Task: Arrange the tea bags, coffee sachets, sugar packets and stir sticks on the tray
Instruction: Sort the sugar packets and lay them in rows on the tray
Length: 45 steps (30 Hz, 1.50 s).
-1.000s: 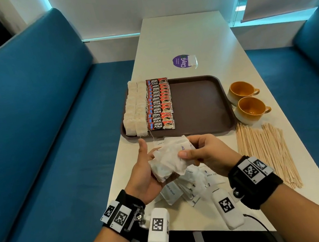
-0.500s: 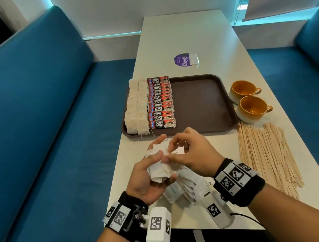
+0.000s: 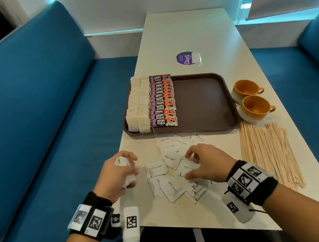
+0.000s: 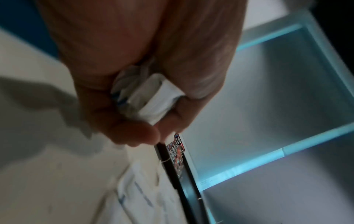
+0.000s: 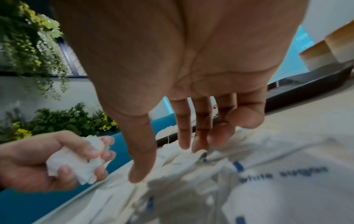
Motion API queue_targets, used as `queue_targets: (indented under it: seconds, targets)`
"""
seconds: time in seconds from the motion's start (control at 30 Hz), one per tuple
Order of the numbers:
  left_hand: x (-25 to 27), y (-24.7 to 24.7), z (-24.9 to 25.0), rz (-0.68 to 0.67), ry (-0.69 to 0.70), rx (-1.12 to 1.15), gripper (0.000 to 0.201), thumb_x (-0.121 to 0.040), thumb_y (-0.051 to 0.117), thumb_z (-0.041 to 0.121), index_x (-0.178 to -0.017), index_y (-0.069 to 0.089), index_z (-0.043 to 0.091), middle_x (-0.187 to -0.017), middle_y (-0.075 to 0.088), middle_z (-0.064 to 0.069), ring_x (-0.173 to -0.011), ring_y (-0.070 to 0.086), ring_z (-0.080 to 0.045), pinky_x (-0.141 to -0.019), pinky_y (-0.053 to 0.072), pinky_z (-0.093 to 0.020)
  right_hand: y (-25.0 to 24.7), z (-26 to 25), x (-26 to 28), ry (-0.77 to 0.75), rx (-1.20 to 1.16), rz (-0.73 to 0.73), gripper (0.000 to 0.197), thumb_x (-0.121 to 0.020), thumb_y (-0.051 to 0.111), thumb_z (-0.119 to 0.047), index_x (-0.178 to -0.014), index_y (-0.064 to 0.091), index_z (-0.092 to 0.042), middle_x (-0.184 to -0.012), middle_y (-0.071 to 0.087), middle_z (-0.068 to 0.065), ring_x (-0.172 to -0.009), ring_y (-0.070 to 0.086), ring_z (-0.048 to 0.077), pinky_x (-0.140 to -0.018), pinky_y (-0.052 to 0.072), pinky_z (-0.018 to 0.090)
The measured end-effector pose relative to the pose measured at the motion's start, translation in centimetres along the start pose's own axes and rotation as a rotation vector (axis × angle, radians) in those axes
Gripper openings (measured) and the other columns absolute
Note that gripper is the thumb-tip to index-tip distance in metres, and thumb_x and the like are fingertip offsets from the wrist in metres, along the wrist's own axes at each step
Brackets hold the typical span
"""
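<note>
A brown tray holds rows of pale tea bags at its left and red coffee sachets beside them. Several white sugar packets lie scattered on the table in front of the tray. My left hand grips a bunch of sugar packets near the table's left edge. My right hand hovers spread over the loose packets, fingers reaching down and holding nothing. A pile of wooden stir sticks lies on the table to the right.
Two orange cups stand right of the tray. A purple sticker with a lone tea bag is beyond the tray. Blue benches flank the white table; its left edge is close to my left hand.
My hands have parted. The left hand moved left keeping the bunch of packets; the right hand let go and dropped over the loose packets on the table.
</note>
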<state>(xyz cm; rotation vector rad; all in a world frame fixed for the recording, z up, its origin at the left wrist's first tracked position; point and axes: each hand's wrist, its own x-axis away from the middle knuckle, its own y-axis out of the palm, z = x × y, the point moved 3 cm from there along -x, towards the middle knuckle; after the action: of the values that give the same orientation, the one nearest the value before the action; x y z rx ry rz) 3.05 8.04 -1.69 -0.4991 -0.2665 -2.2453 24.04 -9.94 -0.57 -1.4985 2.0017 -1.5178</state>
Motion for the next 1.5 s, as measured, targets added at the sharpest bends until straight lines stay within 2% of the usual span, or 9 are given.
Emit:
queue_targets:
  seconds: [0.13,0.23,0.37,0.57,0.77,0.87,1.13,1.33,1.5]
  targets:
    - [-0.8,1.0,1.1,0.022,0.099,-0.623,0.011,-0.086,0.078,0.019,-0.087,0.072,0.028,-0.085,0.063,-0.002,-0.068,0.054,-0.016,-0.054,0.050,-0.030,1.0,-0.3,0.0,0.027,-0.039,-0.001,0.063,-0.072,0.089,-0.038,-0.126,0.059,-0.031,-0.115,0.061,-0.007,-0.105,0.061,0.014,-0.091,0.055,0.035]
    - [-1.1,3.0,1.6,0.020,0.177,-0.990,0.025,-0.086,0.078,0.038,-0.108,0.068,0.039,-0.108,0.057,0.009,-0.097,0.057,-0.013,-0.082,0.046,-0.029,0.8,-0.3,0.0,0.029,-0.117,0.005,0.044,-0.076,0.086,-0.027,-0.114,0.064,-0.027,-0.100,0.063,-0.008,-0.082,0.061,0.006,-0.070,0.052,0.022]
    - [-1.5,4.7,1.0,0.014,0.213,-1.244,0.037,-0.086,0.075,0.049,-0.120,0.061,0.044,-0.105,0.049,0.012,-0.102,0.056,-0.016,-0.080,0.049,-0.034,0.4,0.1,0.2,0.004,-0.196,0.023,0.011,-0.089,0.075,-0.027,-0.098,0.070,-0.022,-0.094,0.067,-0.004,-0.080,0.061,0.010,-0.064,0.047,0.019]
    - [-1.7,4.6,0.9,-0.029,0.205,-1.236,0.025,-0.081,0.080,0.046,-0.096,0.060,0.040,-0.104,0.046,0.012,-0.101,0.051,-0.018,-0.080,0.049,-0.036,-0.4,-1.6,1.0,-0.144,-0.294,-0.065,0.013,-0.085,0.080,-0.029,-0.096,0.075,-0.024,-0.088,0.072,-0.007,-0.079,0.064,0.009,-0.071,0.052,0.024]
    - [-1.5,3.2,1.4,-0.068,0.162,-1.044,0.023,-0.082,0.081,0.039,-0.078,0.061,0.028,-0.094,0.060,0.010,-0.089,0.057,-0.013,-0.074,0.048,-0.032,1.9,-4.0,0.4,-0.231,0.002,-0.241,0.056,-0.082,0.081,-0.025,-0.134,0.061,-0.034,-0.111,0.066,-0.005,-0.086,0.056,0.007,-0.080,0.047,0.021]
    - [-0.6,1.6,1.8,-0.097,0.104,-0.797,0.023,-0.085,0.079,0.029,-0.078,0.060,0.021,-0.078,0.064,0.005,-0.064,0.055,-0.011,-0.053,0.051,-0.031,2.6,-4.2,0.1,-0.232,0.117,-0.232,0.061,-0.082,0.075,-0.024,-0.139,0.055,-0.034,-0.122,0.065,-0.001,-0.093,0.059,0.015,-0.086,0.053,0.030]
    - [1.8,0.6,1.8,-0.316,0.023,-0.822,0.016,-0.086,0.080,0.026,-0.095,0.070,0.033,-0.100,0.068,-0.002,-0.070,0.067,-0.016,-0.051,0.056,-0.032,3.1,-3.5,0.0,-0.300,0.135,-0.125,0.038,-0.077,0.079,-0.031,-0.110,0.061,-0.031,-0.109,0.042,-0.008,-0.102,0.042,0.013,-0.087,0.048,0.031]
    - [1.8,3.8,0.3,-0.276,0.156,-1.175,0.018,-0.082,0.078,0.045,-0.085,0.062,0.038,-0.104,0.058,0.018,-0.096,0.059,-0.011,-0.088,0.051,-0.037,1.8,-2.0,1.2,-0.262,-0.169,-0.067,0.022,-0.076,0.081,-0.018,-0.082,0.062,-0.026,-0.084,0.063,-0.009,-0.080,0.057,0.008,-0.069,0.049,0.024]
    - [2.7,6.8,-0.1,-0.178,0.243,-1.385,0.027,-0.086,0.070,0.050,-0.105,0.055,0.038,-0.118,0.048,0.015,-0.096,0.058,-0.017,-0.080,0.049,-0.036,-1.0,0.9,2.0,-0.227,-0.516,0.141,0.028,-0.073,0.089,-0.012,-0.085,0.065,-0.016,-0.082,0.069,0.001,-0.072,0.060,0.008,-0.068,0.048,0.016]
